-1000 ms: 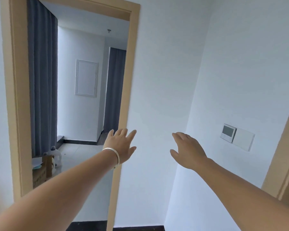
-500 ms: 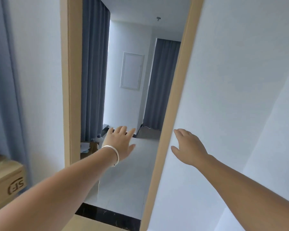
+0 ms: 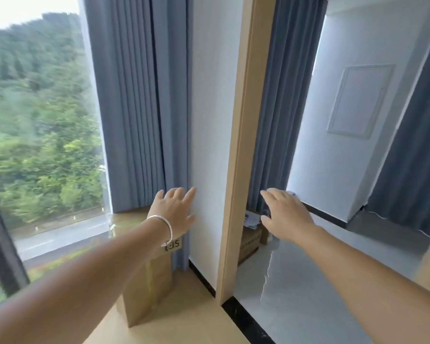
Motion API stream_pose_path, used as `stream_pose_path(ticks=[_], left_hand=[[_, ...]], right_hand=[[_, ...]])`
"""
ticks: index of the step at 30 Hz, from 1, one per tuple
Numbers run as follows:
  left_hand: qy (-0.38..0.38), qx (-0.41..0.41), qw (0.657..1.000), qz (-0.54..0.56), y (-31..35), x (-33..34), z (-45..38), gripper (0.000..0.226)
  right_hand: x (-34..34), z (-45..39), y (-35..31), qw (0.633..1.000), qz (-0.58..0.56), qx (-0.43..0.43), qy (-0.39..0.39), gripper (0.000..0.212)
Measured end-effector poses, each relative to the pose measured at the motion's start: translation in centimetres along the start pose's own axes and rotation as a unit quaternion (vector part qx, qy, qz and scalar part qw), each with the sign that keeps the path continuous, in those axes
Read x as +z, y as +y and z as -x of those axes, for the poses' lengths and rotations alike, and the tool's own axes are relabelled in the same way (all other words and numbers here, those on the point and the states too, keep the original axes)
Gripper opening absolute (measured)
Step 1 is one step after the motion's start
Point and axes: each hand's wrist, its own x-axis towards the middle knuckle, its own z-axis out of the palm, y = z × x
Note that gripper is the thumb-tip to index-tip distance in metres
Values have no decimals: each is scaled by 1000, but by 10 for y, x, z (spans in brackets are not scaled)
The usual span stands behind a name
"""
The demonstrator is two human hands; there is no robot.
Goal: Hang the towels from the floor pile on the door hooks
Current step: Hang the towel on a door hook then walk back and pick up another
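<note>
From the head view, our left hand (image 3: 175,213) and right hand (image 3: 284,214) are both stretched out in front of us with fingers spread and relaxed, holding nothing. The left one, with a bangle (image 3: 163,228) at the wrist, is just left of the door frame (image 3: 243,155); the right one is just right of it, in front of the opening. No towels, no pile and no door hooks show here, so we cannot tell where they are. We judge that we are between steps, looking for the pile, and the next move calls for finding it on the floor and bending down to take one towel.

Counting: two hands, one door frame, two cardboard boxes, one box (image 3: 147,276) left of the frame under a curtain (image 3: 139,100), another box (image 3: 250,240) just beyond it. Far left of the frame is one window (image 3: 40,125).
</note>
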Motion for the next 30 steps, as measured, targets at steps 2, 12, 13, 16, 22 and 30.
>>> stream_pose_path(ticks=[2, 12, 13, 16, 22, 30], left_hand=[[-7, -39, 999, -18, -21, 6, 0, 74], [-86, -218, 970, -67, -101, 56, 44, 72], [-91, -234, 966, -69, -113, 63, 49, 72], [-105, -271, 954, -71, -148, 88, 63, 73], [-157, -320, 933, -50, -227, 153, 68, 73], [-193, -396, 898, 8, -349, 257, 69, 72]], right_hand=[[15, -31, -10, 999, -27, -44, -5, 67], [92, -132, -125, 962, -107, -249, -16, 66], [99, -142, -141, 957, -112, -268, -20, 66], [122, -169, -183, 943, -127, -305, -36, 67], [174, -229, -276, 923, -130, -355, -71, 67], [256, -314, -432, 880, -106, -444, -132, 63]])
